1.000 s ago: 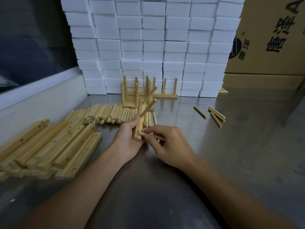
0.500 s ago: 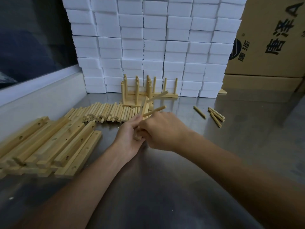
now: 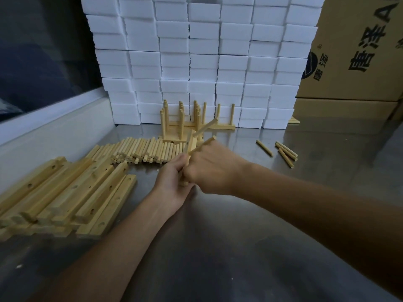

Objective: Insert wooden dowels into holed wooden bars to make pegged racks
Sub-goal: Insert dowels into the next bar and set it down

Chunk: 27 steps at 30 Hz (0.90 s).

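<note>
1. A steel tabletop [image 3: 239, 247] gleams dully under dim light.
2. White foam blocks [image 3: 196, 62] are stacked behind it.
3. A printed cardboard box [image 3: 359, 51] stands right.
4. A dark window [image 3: 39, 57] sits left.

Standing stacked in a tall wall of small white rectangular foam blocks [image 3: 202, 62] at the back of a grey brushed-metal tabletop [image 3: 305, 203]. Sitting just right of that wall, a large brown cardboard box [image 3: 359, 51] printed with dark characters and a round logo. Running along the left edge, a pale ledge [image 3: 48, 127] under a dark glass pane [image 3: 39, 57].
</note>
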Tool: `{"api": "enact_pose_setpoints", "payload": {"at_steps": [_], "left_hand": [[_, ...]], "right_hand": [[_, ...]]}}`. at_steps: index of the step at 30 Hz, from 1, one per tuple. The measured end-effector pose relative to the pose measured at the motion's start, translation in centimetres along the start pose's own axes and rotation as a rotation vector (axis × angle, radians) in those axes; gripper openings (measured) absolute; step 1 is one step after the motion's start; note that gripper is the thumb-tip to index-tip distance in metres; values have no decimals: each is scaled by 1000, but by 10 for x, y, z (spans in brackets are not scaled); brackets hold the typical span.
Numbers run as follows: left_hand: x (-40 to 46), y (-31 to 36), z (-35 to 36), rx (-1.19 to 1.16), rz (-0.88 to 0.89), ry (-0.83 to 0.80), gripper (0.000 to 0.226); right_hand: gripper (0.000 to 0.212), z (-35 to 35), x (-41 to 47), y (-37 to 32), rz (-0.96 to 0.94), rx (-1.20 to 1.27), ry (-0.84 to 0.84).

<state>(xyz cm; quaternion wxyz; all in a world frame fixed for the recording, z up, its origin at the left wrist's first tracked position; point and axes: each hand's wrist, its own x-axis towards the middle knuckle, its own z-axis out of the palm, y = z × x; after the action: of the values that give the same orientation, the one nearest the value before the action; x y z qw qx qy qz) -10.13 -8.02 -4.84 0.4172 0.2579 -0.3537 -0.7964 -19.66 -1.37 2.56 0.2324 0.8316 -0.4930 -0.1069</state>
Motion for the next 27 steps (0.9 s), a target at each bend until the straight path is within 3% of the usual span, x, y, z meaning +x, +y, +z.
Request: {"api": "enact_pose_setpoints", "payload": {"at_steps": [2, 5, 7, 16, 21, 24, 27], "left_hand": [[2, -1, -2, -3, 1, -1, 44], [2, 1, -1, 13, -18, 11, 41], [2, 0, -2, 9, -31, 25, 38], [2, 1, -4, -66, -62, 5, 30], [1, 1, -5, -93, -66, 11, 34], [2, 1, -6, -86, -68, 2, 33], [3, 0, -3, -101, -65, 12, 28]], "right_hand": [[14, 4, 0, -2, 18, 52, 18], [26, 8, 3, -7, 463, 530, 37], [17, 8, 8, -6, 697, 853, -9], [25, 0, -5, 6, 859, 1703, -23], [20, 17, -6, -4, 952, 1617, 166], [23, 30, -9, -6, 980, 1371, 340], [26, 41, -14, -7, 931, 1117, 394]]}}
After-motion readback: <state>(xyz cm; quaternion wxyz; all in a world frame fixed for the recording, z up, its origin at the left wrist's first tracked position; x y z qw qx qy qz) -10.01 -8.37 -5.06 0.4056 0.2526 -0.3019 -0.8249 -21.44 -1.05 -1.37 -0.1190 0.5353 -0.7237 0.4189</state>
